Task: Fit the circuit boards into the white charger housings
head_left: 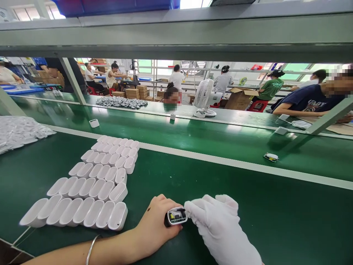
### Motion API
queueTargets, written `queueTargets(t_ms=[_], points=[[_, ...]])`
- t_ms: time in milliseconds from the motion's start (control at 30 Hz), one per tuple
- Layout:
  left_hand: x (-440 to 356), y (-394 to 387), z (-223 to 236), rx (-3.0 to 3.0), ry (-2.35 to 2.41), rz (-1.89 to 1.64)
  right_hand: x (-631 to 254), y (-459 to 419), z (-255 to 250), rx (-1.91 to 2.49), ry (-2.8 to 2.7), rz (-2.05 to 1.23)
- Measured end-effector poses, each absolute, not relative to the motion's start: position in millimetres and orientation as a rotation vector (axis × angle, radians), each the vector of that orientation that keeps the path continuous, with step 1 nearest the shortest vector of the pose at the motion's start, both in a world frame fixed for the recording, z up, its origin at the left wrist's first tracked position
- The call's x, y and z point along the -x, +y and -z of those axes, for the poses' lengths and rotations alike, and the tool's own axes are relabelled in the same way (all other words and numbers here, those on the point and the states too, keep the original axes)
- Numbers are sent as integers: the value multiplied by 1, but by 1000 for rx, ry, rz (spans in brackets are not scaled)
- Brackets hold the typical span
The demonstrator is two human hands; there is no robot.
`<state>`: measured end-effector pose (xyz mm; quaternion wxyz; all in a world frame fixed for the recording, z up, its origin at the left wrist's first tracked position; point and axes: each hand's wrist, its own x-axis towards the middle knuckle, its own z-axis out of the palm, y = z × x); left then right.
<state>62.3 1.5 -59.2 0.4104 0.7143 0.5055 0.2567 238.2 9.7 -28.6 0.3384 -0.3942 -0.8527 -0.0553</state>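
My bare left hand (158, 221), a bangle on its wrist, is wrapped around a small white oval casing (168, 222). The open end faces me and shows a circuit board (177, 216) with yellow and black parts inside. My right hand (213, 222) wears a white glove; its fingers are pressed together at the casing's right rim. A thin dark piece shows near those fingertips, but what they pinch is hidden. Left of my hands stand several rows of empty white oval casings (118, 217), openings up.
A heap of white pieces (22, 132) lies at far left. Beyond a pale strip (220, 165), the green belt carries a circuit board (271, 157) and a white casing (94, 123). A fan (204, 97) stands farther back. A shelf beam (176, 36) crosses overhead. Co-workers sit beyond.
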Motion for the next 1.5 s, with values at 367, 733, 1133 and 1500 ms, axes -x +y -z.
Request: queueTargets(t_ms=[367, 733, 1133, 1500], points=[[-62, 2, 58, -1801, 1274, -634, -238, 13, 28, 1026, -2258, 64], [-62, 1, 62, -1801, 1285, -634, -237, 11, 31, 1008, -2222, 96], [-61, 0, 58, -1826, 1280, -631, -237, 8, 18, 1046, -2267, 118], [-53, -28, 9, -1797, 1348, -427, -289, 49, 62, 1474, -2242, -40]])
